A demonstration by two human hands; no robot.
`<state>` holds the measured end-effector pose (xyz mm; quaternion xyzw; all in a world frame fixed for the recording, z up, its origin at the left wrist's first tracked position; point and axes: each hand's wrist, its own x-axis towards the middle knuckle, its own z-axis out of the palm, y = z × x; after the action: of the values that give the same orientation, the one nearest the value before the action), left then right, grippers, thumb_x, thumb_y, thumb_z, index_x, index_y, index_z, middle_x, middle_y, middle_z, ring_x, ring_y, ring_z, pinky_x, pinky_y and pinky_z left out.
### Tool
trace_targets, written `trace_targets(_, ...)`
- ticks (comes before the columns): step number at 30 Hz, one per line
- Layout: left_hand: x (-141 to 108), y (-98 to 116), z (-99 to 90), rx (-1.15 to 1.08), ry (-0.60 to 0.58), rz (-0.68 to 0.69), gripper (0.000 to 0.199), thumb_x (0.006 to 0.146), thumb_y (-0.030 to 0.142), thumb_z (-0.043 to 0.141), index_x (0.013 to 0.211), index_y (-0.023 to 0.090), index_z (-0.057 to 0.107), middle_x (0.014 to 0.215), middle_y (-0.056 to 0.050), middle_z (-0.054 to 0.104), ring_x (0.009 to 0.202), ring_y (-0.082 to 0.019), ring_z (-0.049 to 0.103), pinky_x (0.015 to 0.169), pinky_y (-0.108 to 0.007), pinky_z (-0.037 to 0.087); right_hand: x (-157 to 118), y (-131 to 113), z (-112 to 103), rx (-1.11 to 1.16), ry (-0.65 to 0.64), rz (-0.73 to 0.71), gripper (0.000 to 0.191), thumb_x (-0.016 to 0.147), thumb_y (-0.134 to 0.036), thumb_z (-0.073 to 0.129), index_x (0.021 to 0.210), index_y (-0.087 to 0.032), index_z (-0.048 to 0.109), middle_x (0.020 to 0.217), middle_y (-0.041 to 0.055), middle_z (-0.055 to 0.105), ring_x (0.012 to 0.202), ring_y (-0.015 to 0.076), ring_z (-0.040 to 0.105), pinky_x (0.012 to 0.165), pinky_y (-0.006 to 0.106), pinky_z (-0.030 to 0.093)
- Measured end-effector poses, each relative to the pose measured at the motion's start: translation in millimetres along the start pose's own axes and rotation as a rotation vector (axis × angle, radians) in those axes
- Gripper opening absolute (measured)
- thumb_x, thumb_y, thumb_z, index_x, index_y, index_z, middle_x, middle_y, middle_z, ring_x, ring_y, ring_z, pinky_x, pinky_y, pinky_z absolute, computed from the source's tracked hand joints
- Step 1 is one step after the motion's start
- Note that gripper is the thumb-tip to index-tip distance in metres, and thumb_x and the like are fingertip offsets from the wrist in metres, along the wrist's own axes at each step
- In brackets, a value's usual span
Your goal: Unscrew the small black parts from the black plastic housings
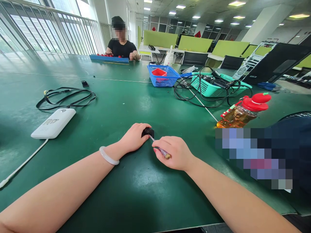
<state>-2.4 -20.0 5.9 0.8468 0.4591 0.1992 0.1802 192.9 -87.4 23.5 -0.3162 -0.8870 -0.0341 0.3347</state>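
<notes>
My left hand (134, 137), with a pale bangle at the wrist, is closed around a small black blocky part (148, 131) on the green table (97, 181). What kind of part it is, I cannot make out. My right hand (173, 152) grips a screwdriver (163, 152). Its thin metal shaft slants up to the left, and the tip meets the near side of the black part. The fingers partly hide both the part and the screwdriver's handle.
Left lies a white power bank (54, 124) with a cable and a coiled black strap (65, 97). Ahead are a blue basket (164, 81) and a green basket (206, 90) of cables. A red-capped bottle (243, 113) lies right. A person (122, 45) sits opposite.
</notes>
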Motion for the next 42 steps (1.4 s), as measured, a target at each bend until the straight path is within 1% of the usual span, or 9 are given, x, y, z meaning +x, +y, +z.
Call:
trace_targets(4,0,-2,0.7,0.004,0.004,0.002,0.036,0.085,0.022,0.055,0.121,0.02,0.06,0.123,-0.006,0.066,0.117,-0.027,0.056,0.104,-0.044,0.045,0,0,1,0.004,0.033,0.009,0.015,0.091,-0.021,0.049,0.085,-0.018,0.063,0.065,-0.0005,0.062,0.056,0.0119,0.052,0.054,0.026,0.037)
trace_targets(9,0,-1,1.1,0.01,0.002,0.009,0.037,0.086,0.022,0.054,0.122,0.019,0.059,0.124,-0.006,0.066,0.116,-0.027,0.056,0.104,-0.044,0.045,0,0,2,0.011,0.058,0.034,0.014,0.092,-0.022,0.05,0.087,-0.019,0.063,0.07,0.0003,0.067,0.06,0.0125,0.058,0.056,0.026,0.04)
trace_targets(18,1,-3,2.5,0.031,-0.001,0.028,0.038,0.086,0.023,0.053,0.123,0.018,0.058,0.125,-0.007,0.066,0.117,-0.027,0.055,0.105,-0.045,0.044,-2,4,0,-0.019,0.059,0.024,0.015,0.092,-0.024,0.051,0.087,-0.019,0.065,0.069,0.0001,0.066,0.059,0.0123,0.057,0.056,0.025,0.039)
trace_targets(24,2,-3,2.9,0.056,0.02,0.044,0.037,0.086,0.025,0.053,0.122,0.019,0.059,0.124,-0.008,0.066,0.116,-0.027,0.057,0.104,-0.045,0.044,-2,6,1,-0.065,0.057,0.021,0.018,0.092,-0.026,0.051,0.086,-0.019,0.066,0.07,0.0004,0.067,0.059,0.0126,0.056,0.056,0.026,0.038)
trace_targets(28,1,-1,3.6,0.066,0.027,0.023,0.037,0.086,0.024,0.052,0.123,0.018,0.059,0.123,-0.008,0.066,0.117,-0.028,0.057,0.104,-0.045,0.045,-2,4,4,-0.108,0.057,0.007,0.021,0.093,-0.028,0.048,0.084,-0.02,0.066,0.068,0.0001,0.065,0.059,0.0127,0.055,0.056,0.026,0.038)
trace_targets(33,-1,2,4.7,0.075,0.046,0.019,0.039,0.085,0.022,0.054,0.123,0.016,0.059,0.123,-0.01,0.066,0.117,-0.028,0.056,0.106,-0.044,0.044,-3,2,7,-0.145,0.089,-0.042,0.021,0.092,-0.026,0.048,0.083,-0.019,0.066,0.066,-0.0001,0.064,0.059,0.0126,0.055,0.056,0.026,0.037)
trace_targets(38,-4,4,5.7,0.105,0.061,0.015,0.041,0.086,0.021,0.053,0.127,0.017,0.057,0.123,-0.01,0.066,0.116,-0.027,0.057,0.104,-0.043,0.045,-5,2,11,-0.175,0.102,-0.07,0.02,0.092,-0.025,0.049,0.083,-0.019,0.066,0.067,0.0005,0.065,0.059,0.0129,0.056,0.056,0.027,0.037)
trace_targets(42,-6,2,7.3,0.14,0.079,0.041,0.05,0.087,0.026,0.055,0.135,0.015,0.051,0.13,-0.012,0.063,0.122,-0.027,0.056,0.108,-0.042,0.043,-8,4,15,-0.204,0.081,-0.074,0.02,0.091,-0.025,0.048,0.086,-0.019,0.067,0.067,0.0011,0.065,0.059,0.0135,0.056,0.057,0.027,0.037)
